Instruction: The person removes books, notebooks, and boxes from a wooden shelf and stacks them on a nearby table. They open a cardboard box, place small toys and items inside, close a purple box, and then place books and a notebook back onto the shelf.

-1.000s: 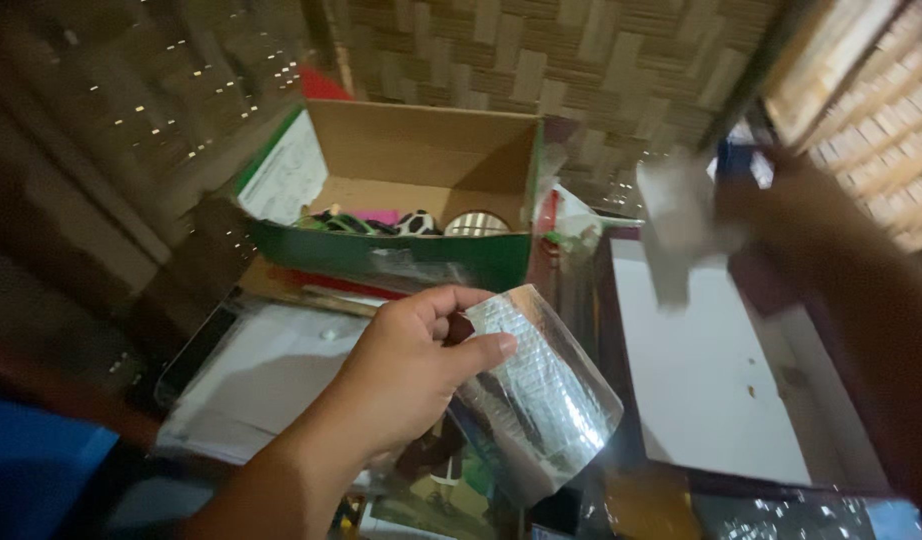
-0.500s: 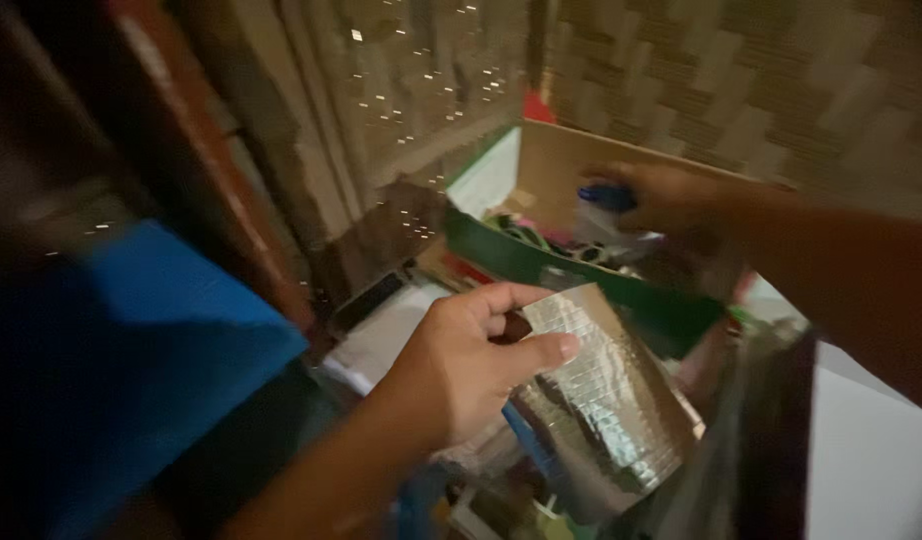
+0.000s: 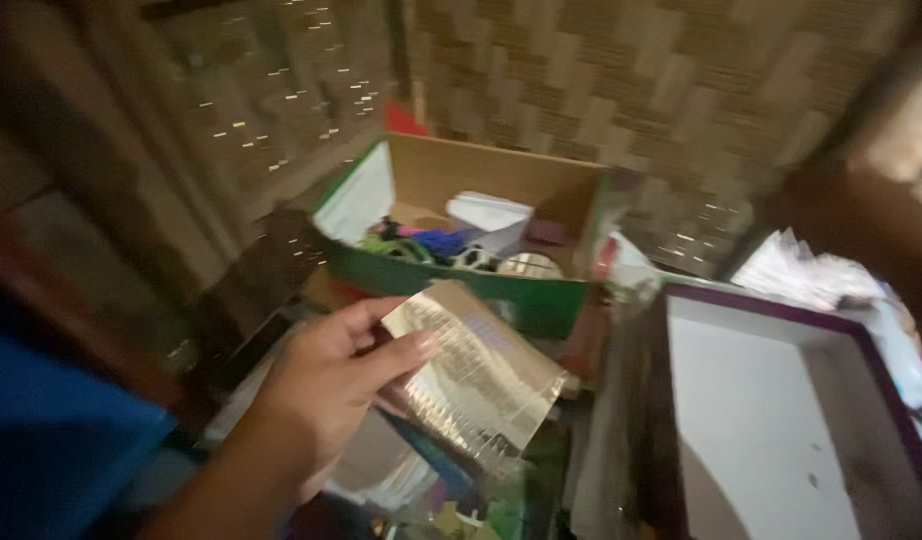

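Observation:
My left hand [image 3: 321, 385] grips a shiny silver foil piece [image 3: 476, 375], thumb on top, just in front of an open green cardboard box [image 3: 451, 283]. Inside the box lie a white-silver piece [image 3: 489, 210], a blue thing [image 3: 436, 241] and a roll of tape [image 3: 529, 265], among other small items. A brown blur at the upper right [image 3: 861, 225] seems to be my right arm, away from the box. Its hand is too smeared to make out.
A shallow white box with a purple rim [image 3: 781, 312] lies at the right. Papers and clutter lie under and around my left hand. A woven mat wall [image 3: 631, 80] stands behind the box, and blue fabric [image 3: 51, 460] fills the lower left.
My right hand, which was reaching into the green box with a blue thing, has drawn back to the right. A white-silver piece and the blue thing now lie in the box. The view swung right.

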